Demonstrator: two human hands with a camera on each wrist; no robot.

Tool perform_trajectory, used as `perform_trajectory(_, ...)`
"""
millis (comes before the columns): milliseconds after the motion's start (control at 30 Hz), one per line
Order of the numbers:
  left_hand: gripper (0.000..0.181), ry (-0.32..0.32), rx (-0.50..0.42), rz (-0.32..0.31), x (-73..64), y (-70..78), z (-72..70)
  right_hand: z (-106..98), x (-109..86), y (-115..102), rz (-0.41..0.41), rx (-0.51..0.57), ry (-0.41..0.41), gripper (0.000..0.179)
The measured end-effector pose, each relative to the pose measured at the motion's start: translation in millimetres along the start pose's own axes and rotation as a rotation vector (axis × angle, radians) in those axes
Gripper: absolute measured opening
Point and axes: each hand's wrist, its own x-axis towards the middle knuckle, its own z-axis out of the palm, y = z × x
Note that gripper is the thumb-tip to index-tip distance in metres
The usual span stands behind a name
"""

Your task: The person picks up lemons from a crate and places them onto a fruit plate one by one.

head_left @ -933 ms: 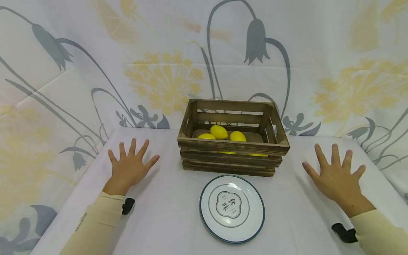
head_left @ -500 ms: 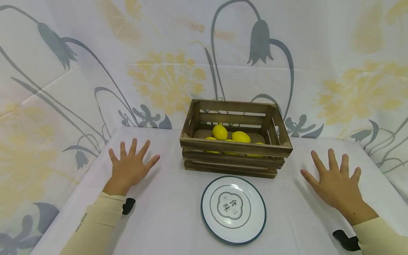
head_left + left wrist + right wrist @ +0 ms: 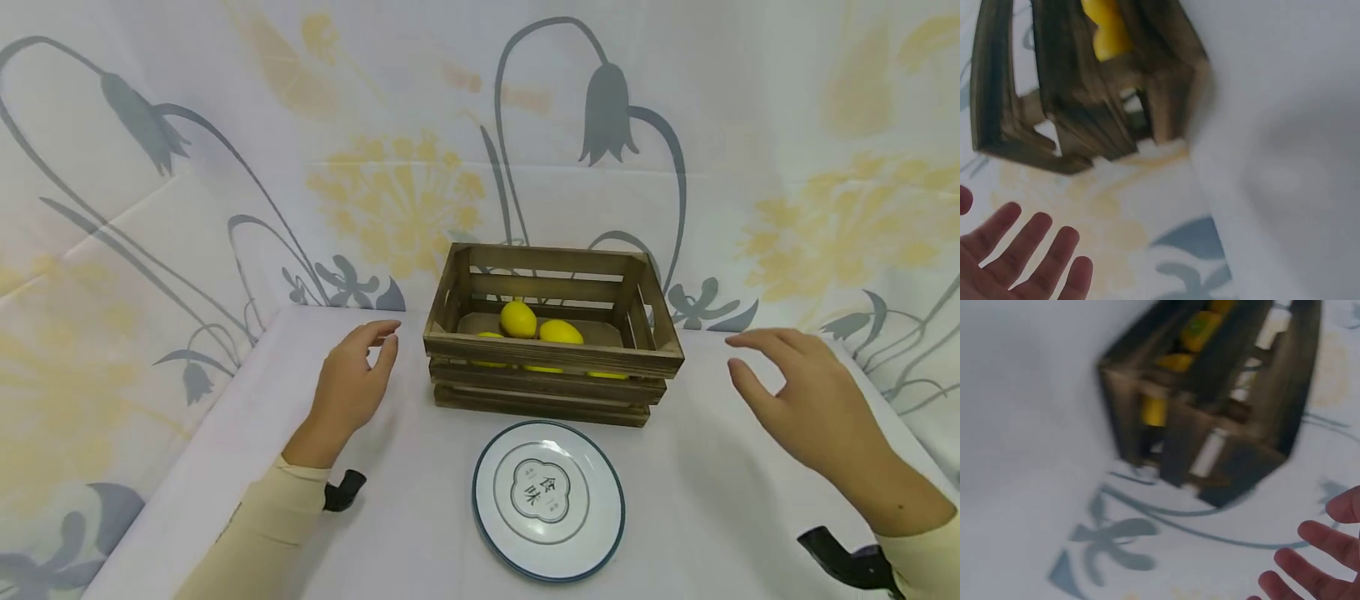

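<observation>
A brown wooden crate (image 3: 551, 352) sits by the middle of the back edge of the white table (image 3: 420, 508). It is made of flat boards with gaps between them. Yellow lemons (image 3: 518, 320) lie inside; some peek over the front board, and bits of yellow show through the gaps below it. A round white plate (image 3: 548, 502) lies flat just in front of the crate, on the side toward the near edge of the table. It has a dark blue rim and black writing in the middle. The left hand (image 3: 348, 385) hangs in the air between the crate and the left edge of the table. Its fingers are loose, a bit bent and spread apart. The right hand (image 3: 817, 404) hangs in the air between the crate and the right edge, and its fingers are loose and spread apart too. The crate is the thing nearest to both hands. Both arms wear pale sleeves (image 3: 258, 533), and a black piece (image 3: 343, 492) sticks out at each wrist. Behind the back edge hangs a white cloth (image 3: 420, 83) with big gray and yellow flowers on it.
</observation>
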Motion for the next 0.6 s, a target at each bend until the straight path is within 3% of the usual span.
perform_trajectory(133,0.044,-0.025,-0.212,0.006,9.1,18.6,11.0,-18.2,27.2,-23.7,-0.084,0.047,-0.004,0.027)
perform_trajectory(267,0.051,-0.113,-0.356,-0.043,17.5,29.3,23.1,-26.8,49.8,-42.7,-0.156,0.080,-0.062,0.028)
perform_trajectory(400,0.057,-0.184,-0.437,-0.055,23.4,34.3,33.6,-27.0,66.8,-56.3,-0.203,0.114,-0.092,0.026)
perform_trajectory(600,0.056,-0.189,-0.479,-0.058,26.7,35.0,43.1,-20.3,85.5,-66.8,-0.233,0.175,-0.133,0.024)
